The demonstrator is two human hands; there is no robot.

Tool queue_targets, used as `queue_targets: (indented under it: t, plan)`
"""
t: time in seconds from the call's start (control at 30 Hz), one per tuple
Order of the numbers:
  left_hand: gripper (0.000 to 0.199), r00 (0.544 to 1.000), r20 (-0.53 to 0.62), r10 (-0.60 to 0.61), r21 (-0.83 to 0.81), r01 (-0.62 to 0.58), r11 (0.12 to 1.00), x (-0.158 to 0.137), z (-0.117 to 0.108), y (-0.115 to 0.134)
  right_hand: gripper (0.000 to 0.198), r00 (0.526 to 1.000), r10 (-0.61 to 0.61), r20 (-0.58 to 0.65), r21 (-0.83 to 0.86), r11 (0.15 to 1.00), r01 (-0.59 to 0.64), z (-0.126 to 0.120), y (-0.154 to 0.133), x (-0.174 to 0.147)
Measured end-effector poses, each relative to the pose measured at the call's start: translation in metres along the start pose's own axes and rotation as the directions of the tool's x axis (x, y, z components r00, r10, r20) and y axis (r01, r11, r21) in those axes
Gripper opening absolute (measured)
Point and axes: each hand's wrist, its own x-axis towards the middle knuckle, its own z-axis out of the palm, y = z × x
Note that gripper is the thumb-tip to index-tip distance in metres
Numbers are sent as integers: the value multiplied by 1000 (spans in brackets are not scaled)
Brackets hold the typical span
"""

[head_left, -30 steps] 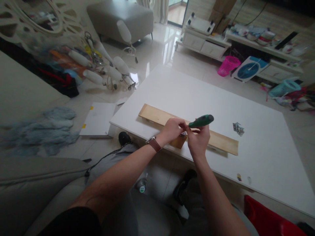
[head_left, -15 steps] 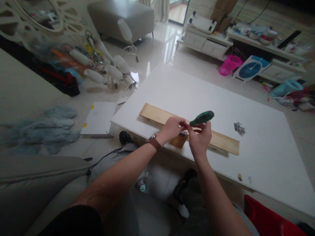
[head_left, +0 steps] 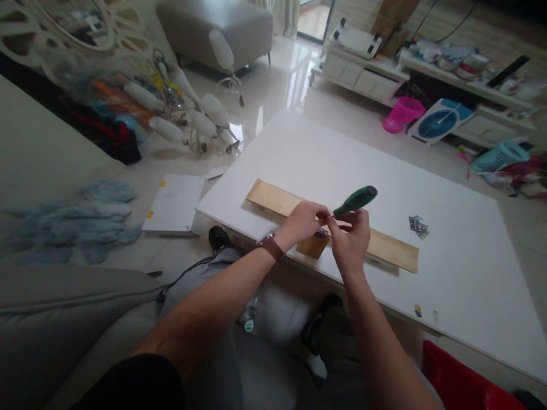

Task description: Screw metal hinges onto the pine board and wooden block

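A pink basket (head_left: 403,115) and a teal basket (head_left: 501,158) sit on the floor, contents unclear. The screwdriver (head_left: 355,200), green with a dark end, slants above a pale wooden board (head_left: 393,250) on the white surface (head_left: 333,151), grasped by the right hand's (head_left: 352,242) fingers; whether the left hand's (head_left: 305,221) fingers grip anything, I cannot tell.

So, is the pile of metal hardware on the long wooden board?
No, the pile lies on the white tabletop, apart from the board.

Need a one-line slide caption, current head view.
Left hand and right hand meet at the lower end of a green-handled tool, above a wooden board.
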Motion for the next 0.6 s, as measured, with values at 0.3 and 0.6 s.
queue_targets:
  t: [0.3,0.6]
  plan:
    - [14,999,-3,-37,51,37,998,-1,-1,5,44,999,21,46,59,998,-24,-3,-3,2]
    - [4,1000,30,-4,8,4,1000,-2,-1,0,27,1000,-23,-1,-80,997,23,-6,-3,3]
